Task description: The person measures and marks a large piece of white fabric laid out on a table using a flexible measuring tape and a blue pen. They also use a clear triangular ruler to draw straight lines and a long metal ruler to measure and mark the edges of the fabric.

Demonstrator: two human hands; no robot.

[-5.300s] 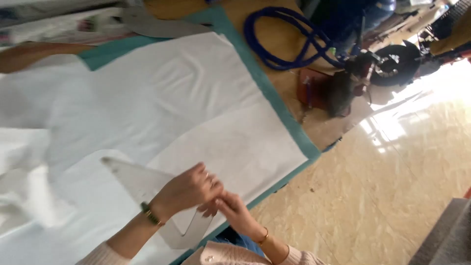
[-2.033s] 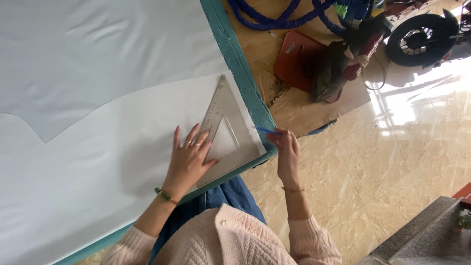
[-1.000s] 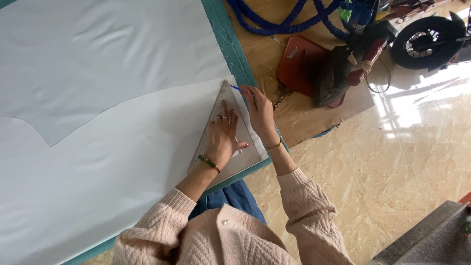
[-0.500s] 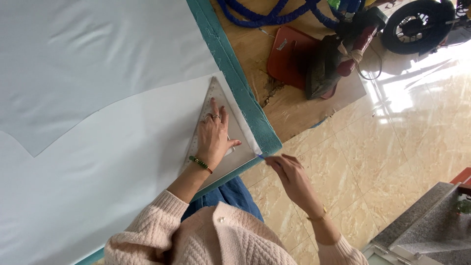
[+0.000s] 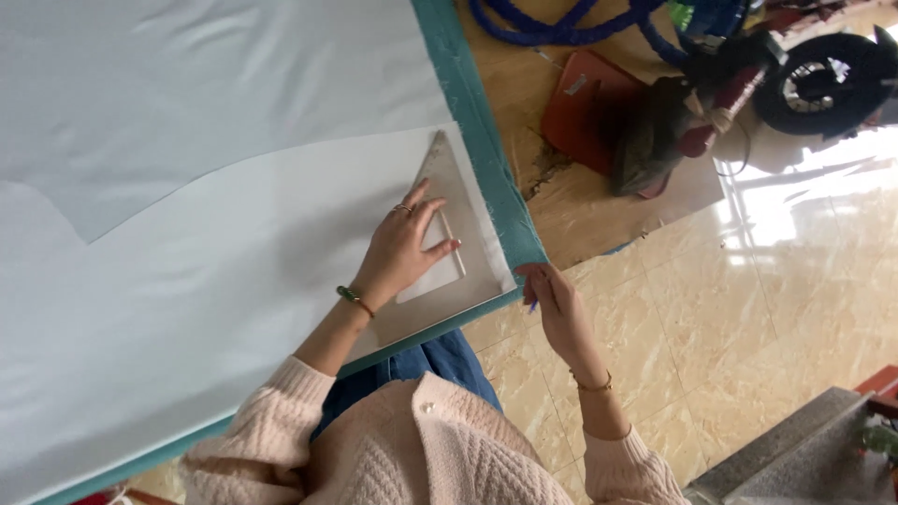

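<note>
My left hand (image 5: 404,251) lies flat, fingers spread, on a clear triangular set square (image 5: 447,180) that rests on a white paper pattern (image 5: 234,262). The pattern lies over pale fabric (image 5: 187,84) on a teal-edged table (image 5: 477,122). My right hand (image 5: 554,297) sits at the table's corner, just off the set square's lower right end, pinching a thin blue pen (image 5: 532,304) whose tip points down past the edge.
A blue hose (image 5: 571,23) coils on a wooden board (image 5: 580,206) beside the table. A red pad (image 5: 585,108), a dark tool (image 5: 659,140) and a black wheel (image 5: 823,84) lie beyond it. Glossy floor tiles (image 5: 748,309) spread to the right; a grey step (image 5: 804,458) is at lower right.
The set square was carried to the pattern's right corner and pressed down. My right hand ran the pen along its edge from the top to the bottom corner, then held there.
</note>
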